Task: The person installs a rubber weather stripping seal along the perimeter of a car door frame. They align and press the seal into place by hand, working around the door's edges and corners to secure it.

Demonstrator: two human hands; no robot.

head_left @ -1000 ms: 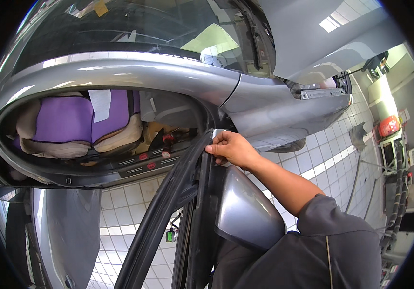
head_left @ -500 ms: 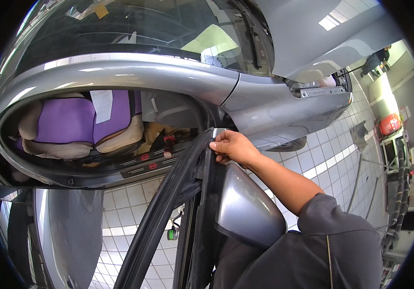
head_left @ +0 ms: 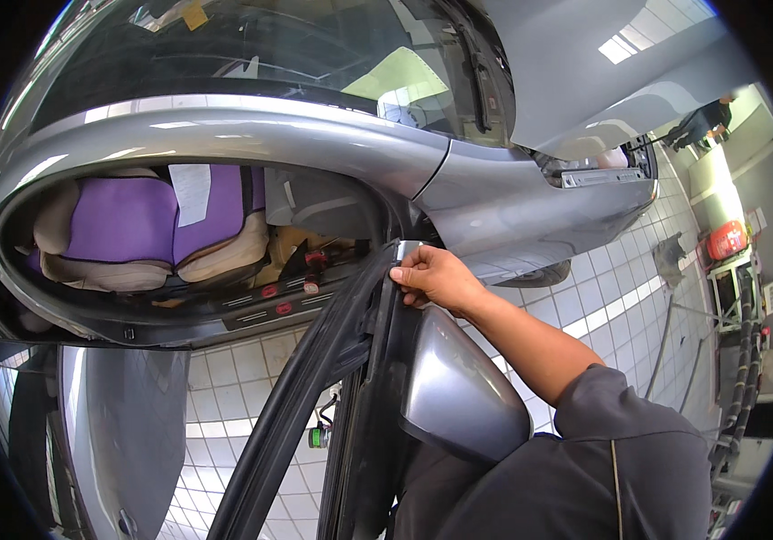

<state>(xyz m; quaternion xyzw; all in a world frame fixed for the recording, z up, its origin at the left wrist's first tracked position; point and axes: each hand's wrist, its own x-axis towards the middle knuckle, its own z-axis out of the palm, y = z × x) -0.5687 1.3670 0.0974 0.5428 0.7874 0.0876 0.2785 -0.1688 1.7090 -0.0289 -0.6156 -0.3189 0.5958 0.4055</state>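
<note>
My right hand (head_left: 436,277) reaches in from the lower right and pinches at the front edge of the open car door. Its thumb and fingertips press on a small silver piece (head_left: 410,246) at that edge, partly covered by the fingers. Beside the hand runs the black door window frame (head_left: 283,432) with its rubber seal. Just below my wrist sits the silver side mirror (head_left: 465,387), against my dark sleeve and shirt. My left hand is not in view.
The silver car body (head_left: 494,198) lies ahead, its hood (head_left: 584,72) raised. Through the door opening show purple-covered seats (head_left: 121,220) with a paper (head_left: 192,193). Another door (head_left: 125,423) stands open at left. At right are a red tank (head_left: 727,240) and a person (head_left: 709,119).
My right hand keeps its pinch at the door edge with hardly any movement. The view has shifted slightly, and more of the person at the far right shows.
</note>
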